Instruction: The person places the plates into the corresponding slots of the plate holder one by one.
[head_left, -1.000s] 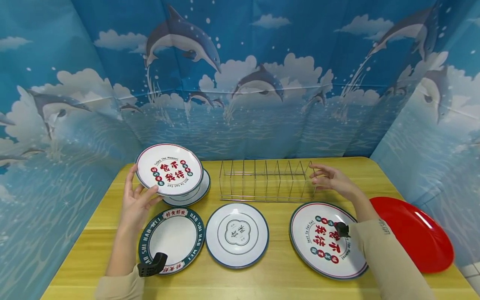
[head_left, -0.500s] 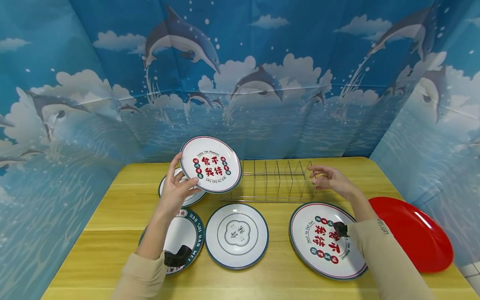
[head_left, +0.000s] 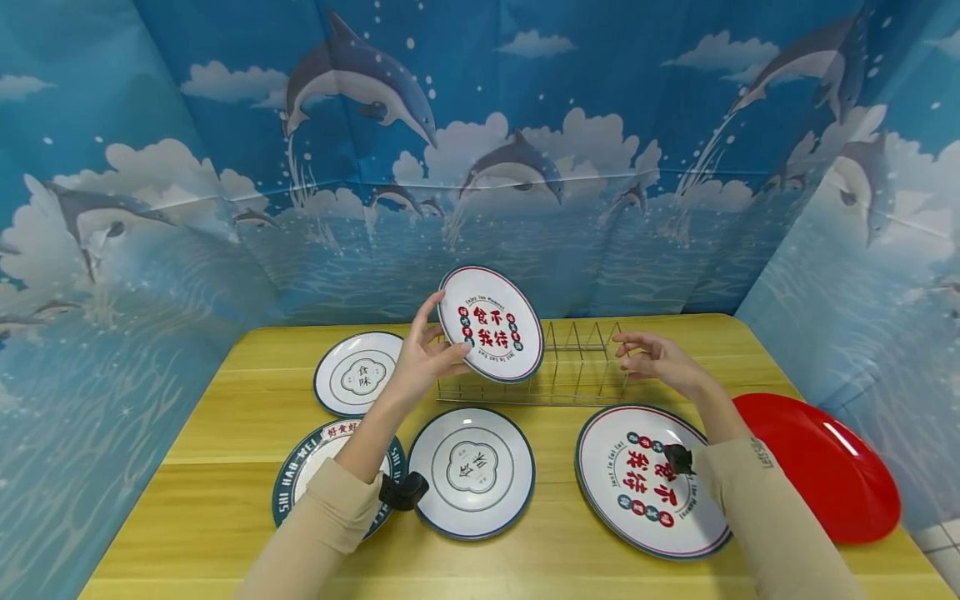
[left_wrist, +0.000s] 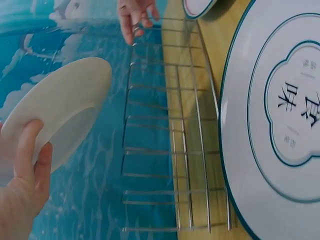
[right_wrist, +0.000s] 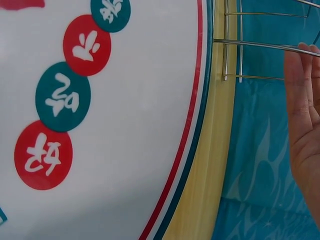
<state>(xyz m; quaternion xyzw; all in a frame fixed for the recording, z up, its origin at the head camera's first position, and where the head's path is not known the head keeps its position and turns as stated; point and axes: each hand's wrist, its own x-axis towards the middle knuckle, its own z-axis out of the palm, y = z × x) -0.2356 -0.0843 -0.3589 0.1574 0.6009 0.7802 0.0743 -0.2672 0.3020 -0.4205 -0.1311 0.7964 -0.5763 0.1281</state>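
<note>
My left hand [head_left: 416,358] grips the left rim of a white plate [head_left: 495,292] with red and green lettering. The plate is raised and tilted, overlapping the left part of a wire dish rack [head_left: 555,405] in the head view. From the left wrist view, the plate's plain underside [left_wrist: 75,85] shows, fingers against it, apart from the rack. At the rack's right end, my right hand [head_left: 663,362] holds the end wire with curled fingers. The right wrist view shows those fingertips [right_wrist: 305,55] at the wire.
On the wooden table lie a small white plate [head_left: 345,354], a green-rimmed plate [head_left: 283,483] partly under my left arm, a blue-rimmed plate [head_left: 472,508], a large lettered plate [head_left: 607,508] and a red oval plate [head_left: 832,492]. A dolphin-print curtain [head_left: 480,233] stands behind.
My left hand has carried the lettered plate rightward from above the small back-left plate to over the rack, tilting it more steeply. My right hand has stayed at the rack's end.
</note>
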